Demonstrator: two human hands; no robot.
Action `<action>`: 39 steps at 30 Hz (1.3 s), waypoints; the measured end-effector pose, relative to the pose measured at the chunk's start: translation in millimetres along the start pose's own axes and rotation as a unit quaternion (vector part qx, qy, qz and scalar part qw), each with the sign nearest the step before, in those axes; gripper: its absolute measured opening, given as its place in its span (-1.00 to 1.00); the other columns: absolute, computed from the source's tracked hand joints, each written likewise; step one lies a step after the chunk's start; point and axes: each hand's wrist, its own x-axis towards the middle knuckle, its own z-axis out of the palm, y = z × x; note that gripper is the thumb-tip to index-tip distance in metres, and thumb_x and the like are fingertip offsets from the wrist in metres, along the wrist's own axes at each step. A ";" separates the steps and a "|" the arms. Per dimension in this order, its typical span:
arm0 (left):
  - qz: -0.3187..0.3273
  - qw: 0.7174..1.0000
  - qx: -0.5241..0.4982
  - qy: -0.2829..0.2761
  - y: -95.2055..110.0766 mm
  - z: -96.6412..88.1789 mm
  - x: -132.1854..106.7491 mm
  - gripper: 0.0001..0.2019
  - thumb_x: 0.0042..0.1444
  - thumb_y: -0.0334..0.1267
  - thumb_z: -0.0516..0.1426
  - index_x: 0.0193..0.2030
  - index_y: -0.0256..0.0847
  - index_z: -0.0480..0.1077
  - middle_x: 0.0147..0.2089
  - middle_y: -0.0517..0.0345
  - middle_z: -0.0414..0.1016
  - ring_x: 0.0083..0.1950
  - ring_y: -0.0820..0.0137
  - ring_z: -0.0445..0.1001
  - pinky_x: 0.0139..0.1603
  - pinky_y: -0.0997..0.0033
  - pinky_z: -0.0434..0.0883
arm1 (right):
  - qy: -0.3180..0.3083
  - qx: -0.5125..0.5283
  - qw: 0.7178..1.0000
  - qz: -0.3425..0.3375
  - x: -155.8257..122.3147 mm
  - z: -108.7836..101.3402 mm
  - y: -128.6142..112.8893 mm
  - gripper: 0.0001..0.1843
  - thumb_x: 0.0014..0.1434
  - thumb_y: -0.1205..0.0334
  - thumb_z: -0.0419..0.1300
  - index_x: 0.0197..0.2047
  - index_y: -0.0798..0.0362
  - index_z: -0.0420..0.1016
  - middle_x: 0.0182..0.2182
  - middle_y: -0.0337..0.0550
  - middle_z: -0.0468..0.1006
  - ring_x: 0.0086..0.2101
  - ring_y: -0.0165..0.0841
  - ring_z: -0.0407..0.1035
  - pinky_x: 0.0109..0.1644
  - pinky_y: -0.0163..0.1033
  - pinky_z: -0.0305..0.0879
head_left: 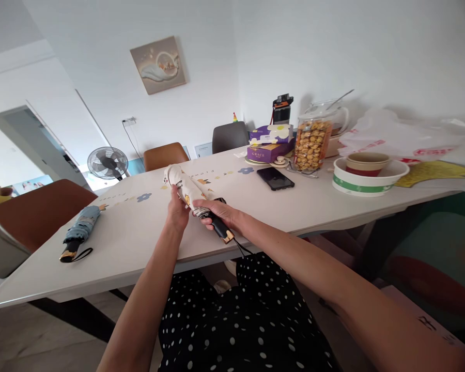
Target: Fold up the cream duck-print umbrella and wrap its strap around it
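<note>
Both my hands are on a folded white umbrella (pixel 188 187) with a small printed pattern, held slantwise over the near side of the table. My left hand (pixel 177 209) grips the canopy's left side, thumb on top. My right hand (pixel 219 213) is wrapped round the lower canopy, just above the black handle (pixel 219 227). The handle has a gold-coloured end, and a black wrist strap (pixel 242 248) hangs from it past the table edge. A second folded umbrella (pixel 82 226), light blue with a black and gold handle, lies at the table's left end.
On the white table (pixel 139 235), a black phone (pixel 275 178) lies right of my hands. Behind it are purple tissue boxes (pixel 270 151), a jar of round snacks (pixel 313 143), nested paper bowls (pixel 371 178) and a plastic bag (pixel 403 134). Chairs (pixel 165 156) stand along the far side.
</note>
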 end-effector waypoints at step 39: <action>-0.063 0.989 -0.034 -0.132 -3.6 -1.6 5.3 -0.61 0.06 -0.06 0.15 -0.07 -0.32 0.42 -0.14 -0.08 0.53 -0.08 0.22 0.49 0.02 0.27 0.40 | 0.125 -0.102 0.987 -0.001 11.5 0.2 13.8 -0.59 -0.03 -0.07 0.29 -0.39 0.10 0.30 -0.65 -0.29 0.33 -0.68 -0.45 0.25 -0.72 -0.32 0.30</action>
